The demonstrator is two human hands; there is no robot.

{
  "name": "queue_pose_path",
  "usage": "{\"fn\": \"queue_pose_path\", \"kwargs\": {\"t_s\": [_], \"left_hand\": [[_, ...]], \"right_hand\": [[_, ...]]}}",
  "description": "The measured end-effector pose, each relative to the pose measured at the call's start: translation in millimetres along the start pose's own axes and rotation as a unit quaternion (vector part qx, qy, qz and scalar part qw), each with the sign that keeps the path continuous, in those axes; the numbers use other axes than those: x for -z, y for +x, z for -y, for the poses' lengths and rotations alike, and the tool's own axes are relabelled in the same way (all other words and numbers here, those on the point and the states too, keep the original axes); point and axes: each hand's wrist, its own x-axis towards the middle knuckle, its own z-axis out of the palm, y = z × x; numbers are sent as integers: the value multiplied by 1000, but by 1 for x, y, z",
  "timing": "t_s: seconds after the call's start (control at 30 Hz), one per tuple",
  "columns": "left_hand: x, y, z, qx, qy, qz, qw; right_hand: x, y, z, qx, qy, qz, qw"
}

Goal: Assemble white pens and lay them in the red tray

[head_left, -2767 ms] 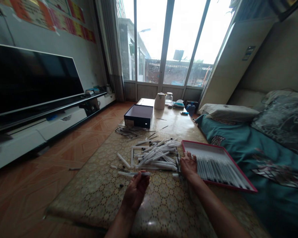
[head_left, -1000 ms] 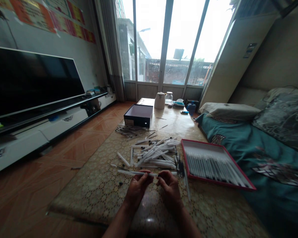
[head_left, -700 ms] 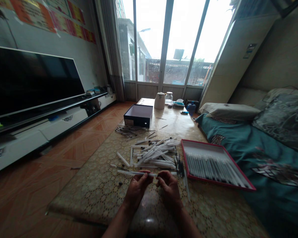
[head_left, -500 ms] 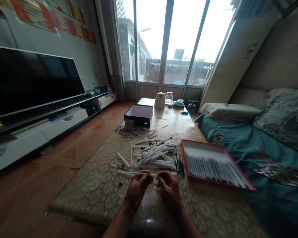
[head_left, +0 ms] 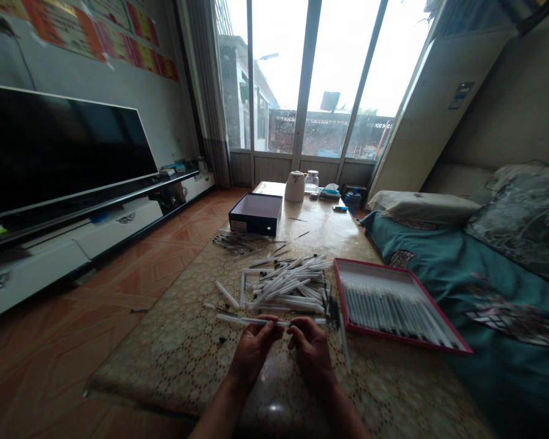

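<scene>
Between the thumb and fingers of my left hand (head_left: 252, 349) lies a slim, pale pen (head_left: 280, 324), held level above the table. My right hand (head_left: 313, 350) pinches at the pen's right end, where a small dark piece is mostly hidden by the fingertips. Just beyond both hands lies a loose pile of white pen barrels (head_left: 293, 283). Right of the pile, a shallow pink-edged box (head_left: 379, 268) holds a row of pens with dark ends (head_left: 388, 311). A small black piece (head_left: 222, 339) rests on the table left of my left hand.
The long table (head_left: 174, 360) has a patterned cover. Thin dark refills (head_left: 232, 242) lie before a dark open box (head_left: 252, 227). A kettle (head_left: 295, 188), a glass jar (head_left: 312, 182) and a tissue pack (head_left: 329, 191) stand at the far end. A teal-covered seat (head_left: 421, 262) runs along the right.
My right fingertips have closed in on the pen's right end, and the dark piece there shows less. Both hands stay in nearly the same place.
</scene>
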Motion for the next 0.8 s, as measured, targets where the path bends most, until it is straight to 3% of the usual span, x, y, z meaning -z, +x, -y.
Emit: {"fn": "queue_pose_path", "kwargs": {"t_s": [0.23, 0.8], "left_hand": [[3, 1, 2, 3, 7, 4, 1000], [4, 1, 2, -1, -2, -1, 1000]], "right_hand": [[0, -4, -2, 11, -72, 5, 997], [-5, -4, 0, 36, -79, 33, 996]]}}
